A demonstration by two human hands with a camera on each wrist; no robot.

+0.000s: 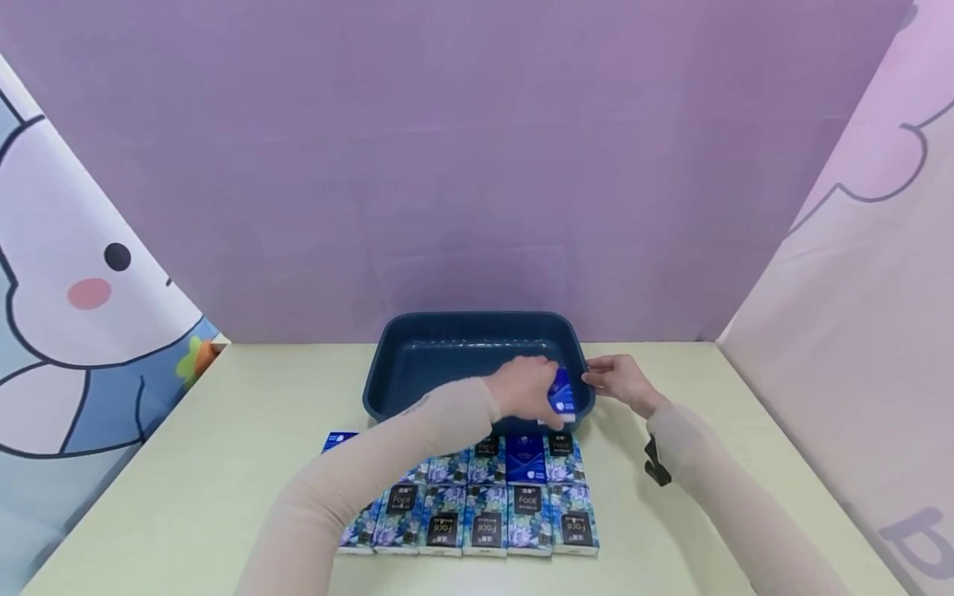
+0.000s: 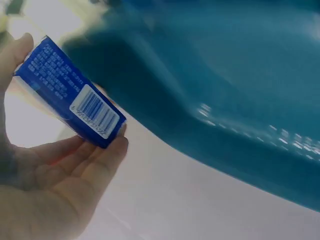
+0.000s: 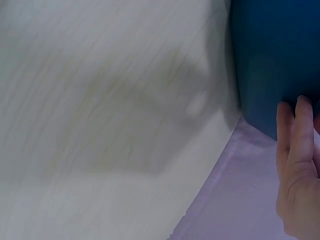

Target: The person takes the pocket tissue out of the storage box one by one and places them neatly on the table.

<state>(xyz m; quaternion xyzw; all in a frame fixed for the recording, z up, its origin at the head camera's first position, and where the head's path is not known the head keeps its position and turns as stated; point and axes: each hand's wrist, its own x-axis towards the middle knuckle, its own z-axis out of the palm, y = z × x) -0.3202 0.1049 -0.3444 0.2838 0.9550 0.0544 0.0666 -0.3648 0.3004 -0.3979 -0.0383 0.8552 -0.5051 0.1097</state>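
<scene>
My left hand (image 1: 525, 391) grips a small blue tissue pack (image 1: 561, 393) over the front right corner of a dark blue plastic bin (image 1: 479, 317). In the left wrist view, the thumb and fingers hold the pack (image 2: 70, 90) by opposite ends, its barcode facing the camera, beside the bin wall (image 2: 165, 120). At the bin's right side, my right hand (image 1: 624, 382) touches the rim area. Straight fingers (image 3: 301, 132) lie against the outer wall (image 3: 265, 65) in the right wrist view.
Two rows of tissue packs (image 1: 488, 517), mostly floral with some plain blue, lie side by side before the bin; the left forearm hides part of them. A purple backdrop (image 1: 477, 165) rises behind the pale table (image 1: 246, 430). Printed cloths (image 1: 857, 356) flank both sides.
</scene>
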